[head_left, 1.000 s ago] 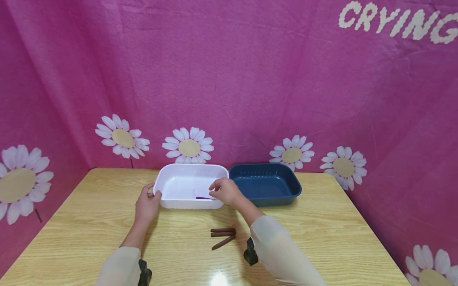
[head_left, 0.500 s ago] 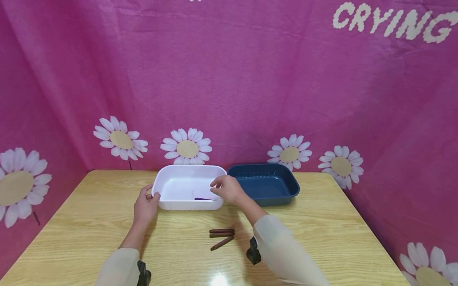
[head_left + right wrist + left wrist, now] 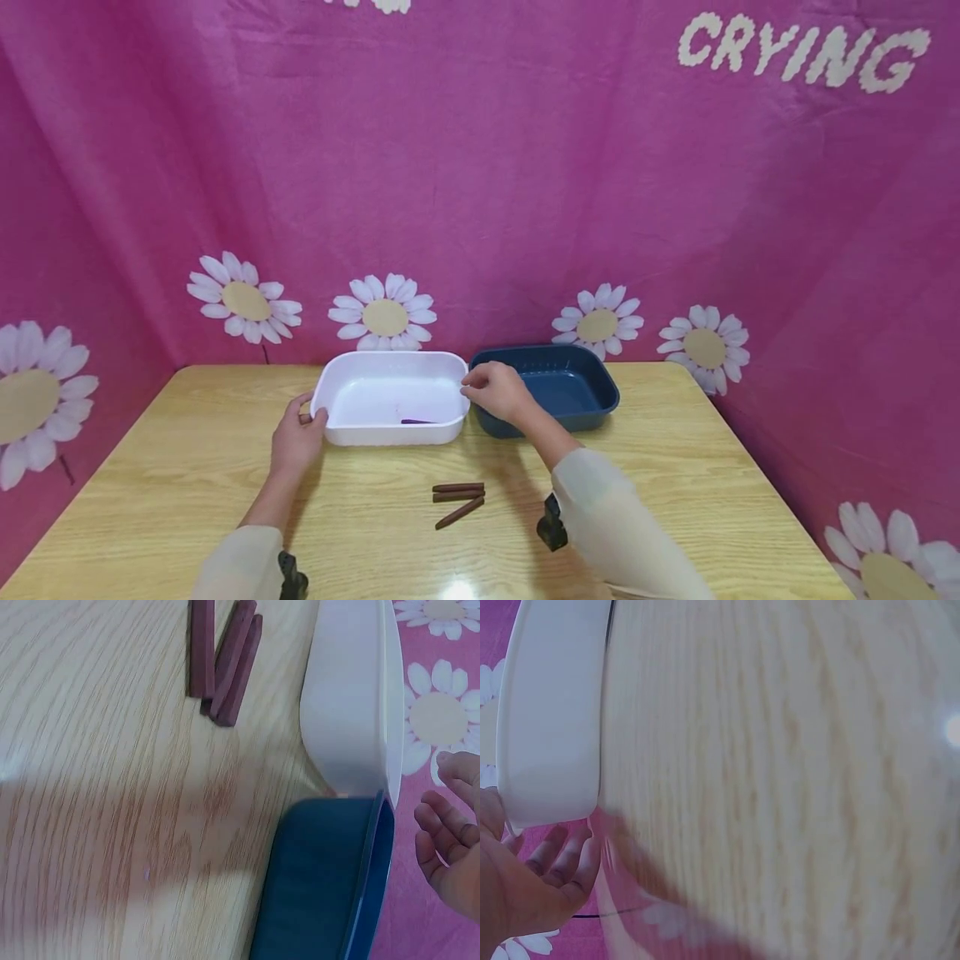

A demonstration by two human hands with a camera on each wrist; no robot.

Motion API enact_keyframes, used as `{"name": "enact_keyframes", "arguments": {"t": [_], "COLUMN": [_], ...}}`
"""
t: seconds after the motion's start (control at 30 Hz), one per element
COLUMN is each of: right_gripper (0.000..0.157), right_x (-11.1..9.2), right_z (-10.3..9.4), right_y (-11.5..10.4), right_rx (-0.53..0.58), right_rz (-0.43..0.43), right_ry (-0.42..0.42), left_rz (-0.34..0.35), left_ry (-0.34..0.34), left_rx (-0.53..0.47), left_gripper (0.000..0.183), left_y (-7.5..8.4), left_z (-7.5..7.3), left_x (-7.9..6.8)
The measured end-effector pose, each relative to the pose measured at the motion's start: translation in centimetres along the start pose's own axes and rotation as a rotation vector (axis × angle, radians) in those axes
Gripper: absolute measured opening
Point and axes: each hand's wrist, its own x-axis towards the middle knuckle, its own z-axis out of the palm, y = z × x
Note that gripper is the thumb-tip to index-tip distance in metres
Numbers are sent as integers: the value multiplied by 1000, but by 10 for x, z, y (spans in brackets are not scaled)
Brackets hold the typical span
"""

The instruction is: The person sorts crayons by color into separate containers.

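My left hand (image 3: 296, 435) grips the left rim of a white plastic basin (image 3: 393, 436), thumb over the edge and fingers along the outside. In the basin, near its front wall, lies a thin purple stick (image 3: 417, 422). Above the spot where the white basin meets a dark blue basin (image 3: 558, 425) hovers my right hand (image 3: 504, 392). Its fingers are loosely bent, with nothing visible between them in the right wrist view (image 3: 454, 832). Several dark brown sticks (image 3: 459, 497) lie on the table in front of the basins.
Both basins stand side by side at the back of the wooden table (image 3: 187, 467). Behind and beside it hangs a pink curtain (image 3: 450, 208) printed with daisies. A black wrist camera (image 3: 551, 525) sits under the right sleeve.
My right hand has moved right, from over the white basin's right end toward the blue basin. The purple stick stays in the white basin. My left hand keeps its grip on the rim.
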Motion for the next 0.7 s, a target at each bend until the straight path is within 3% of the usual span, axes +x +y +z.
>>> {"name": "enact_keyframes", "arguments": {"t": [0.37, 0.7], "right_gripper": [15, 21], "right_x": [-11, -28], "right_z": [-23, -54], "right_y": [30, 67], "right_rx": [-34, 3], "right_rz": [27, 135], "right_ry": [73, 75], "left_rz": [34, 81], "left_ry": [-37, -70], "left_rx": [-1, 17], "left_gripper": [60, 63], "left_y": [0, 8], "left_z": [-9, -15], "left_x": [-2, -9]}}
